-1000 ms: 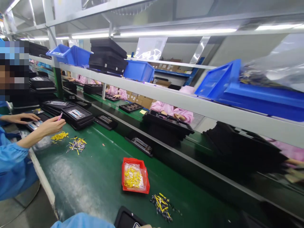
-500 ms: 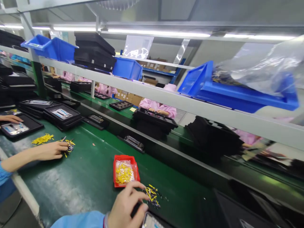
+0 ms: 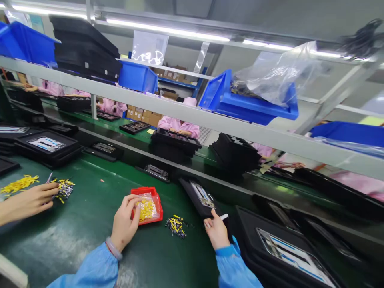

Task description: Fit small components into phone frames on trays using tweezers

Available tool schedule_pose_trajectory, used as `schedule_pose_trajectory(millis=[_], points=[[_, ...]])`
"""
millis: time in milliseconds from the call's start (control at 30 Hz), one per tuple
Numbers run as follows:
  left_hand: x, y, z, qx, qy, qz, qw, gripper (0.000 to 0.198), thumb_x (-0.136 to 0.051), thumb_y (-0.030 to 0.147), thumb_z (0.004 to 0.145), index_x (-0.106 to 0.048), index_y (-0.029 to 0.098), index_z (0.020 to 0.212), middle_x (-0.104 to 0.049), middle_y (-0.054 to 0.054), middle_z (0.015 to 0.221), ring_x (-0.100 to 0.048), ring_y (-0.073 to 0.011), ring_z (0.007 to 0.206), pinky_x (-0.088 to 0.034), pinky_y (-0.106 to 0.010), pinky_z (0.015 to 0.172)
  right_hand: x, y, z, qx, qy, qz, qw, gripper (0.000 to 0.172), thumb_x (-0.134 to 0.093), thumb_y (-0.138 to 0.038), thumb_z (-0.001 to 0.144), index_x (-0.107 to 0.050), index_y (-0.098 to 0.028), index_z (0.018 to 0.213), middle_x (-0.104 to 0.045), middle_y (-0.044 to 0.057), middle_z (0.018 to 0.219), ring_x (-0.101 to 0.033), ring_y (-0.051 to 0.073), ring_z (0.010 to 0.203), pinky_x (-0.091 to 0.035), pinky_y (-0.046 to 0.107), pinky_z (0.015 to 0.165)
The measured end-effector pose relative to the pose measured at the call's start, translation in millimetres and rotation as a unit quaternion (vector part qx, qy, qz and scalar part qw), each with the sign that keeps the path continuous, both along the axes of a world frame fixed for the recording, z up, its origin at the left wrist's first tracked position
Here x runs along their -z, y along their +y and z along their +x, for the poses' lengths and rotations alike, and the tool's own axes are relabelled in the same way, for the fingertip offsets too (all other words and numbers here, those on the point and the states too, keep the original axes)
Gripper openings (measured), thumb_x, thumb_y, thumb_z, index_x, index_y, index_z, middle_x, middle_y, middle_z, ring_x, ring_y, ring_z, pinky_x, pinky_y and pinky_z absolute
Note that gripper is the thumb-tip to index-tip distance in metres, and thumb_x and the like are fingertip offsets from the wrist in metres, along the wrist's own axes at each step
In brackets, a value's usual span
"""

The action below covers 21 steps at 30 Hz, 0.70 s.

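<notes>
My left hand (image 3: 123, 224) rests at the near left edge of a small red tray (image 3: 155, 195) that holds a clear bag of yellow parts (image 3: 146, 208); its fingers curl over the tray's rim. My right hand (image 3: 216, 230) is closed on a thin white pen-like tool (image 3: 223, 217) beside a black tray with a device in it (image 3: 200, 196). A small pile of yellow and black parts (image 3: 176, 225) lies on the green belt between my hands.
A co-worker's hand (image 3: 30, 200) at the left touches another pile of small parts (image 3: 63, 188). Black trays (image 3: 48, 146) line the belt (image 3: 90, 216); a large one (image 3: 285, 252) sits at the right. Blue bins (image 3: 249, 106) stand on the shelf above. People in pink work beyond.
The view has swung right. My left hand has moved from the parts pile to the red tray, and my right hand with the white tool has come into view.
</notes>
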<state>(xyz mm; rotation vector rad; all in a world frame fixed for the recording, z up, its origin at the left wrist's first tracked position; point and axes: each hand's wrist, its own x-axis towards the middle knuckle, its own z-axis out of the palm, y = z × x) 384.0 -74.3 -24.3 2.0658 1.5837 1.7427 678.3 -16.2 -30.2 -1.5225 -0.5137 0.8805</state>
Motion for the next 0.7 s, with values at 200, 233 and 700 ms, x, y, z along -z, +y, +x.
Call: schedule_pose_trajectory(millis=[200,233,700], points=[[1.2,3,-3,-0.013,0.011,-0.002,1.000,0.024,-0.038,0.023,0.091,-0.061,0.018,0.091,-0.063,-0.007,0.092,-0.067,-0.0177,0.081,-0.056,-0.027,0.069,0.4,25,-17,-0.072,-0.122,-0.040,0.989,0.026,-0.061,-0.015,0.075,-0.039,-0.021,0.061,-0.040,-0.011,0.043,-0.021,0.002,0.028,-0.021,0.016,0.029],[0.7,2,-3,-0.014,0.018,0.005,1.000,0.023,-0.038,0.022,0.091,-0.061,0.018,0.092,-0.064,-0.007,0.092,-0.067,-0.0177,0.082,-0.055,-0.027,0.069,0.4,26,-20,-0.088,-0.152,-0.047,0.983,0.021,-0.060,-0.013,0.074,-0.043,-0.020,0.063,-0.042,-0.010,0.045,-0.023,0.003,0.029,-0.022,0.017,0.029],[1.2,5,-5,-0.066,0.204,0.170,0.962,0.022,-0.039,0.013,0.093,-0.060,0.014,0.093,-0.068,-0.010,0.086,-0.064,-0.0166,0.069,-0.049,-0.026,0.065,-15.6,110,-122,-0.340,-0.593,-0.083,0.725,0.030,-0.069,-0.022,0.079,-0.058,-0.018,0.107,-0.056,0.009,0.120,-0.061,0.024,0.100,-0.047,0.035,0.084]])
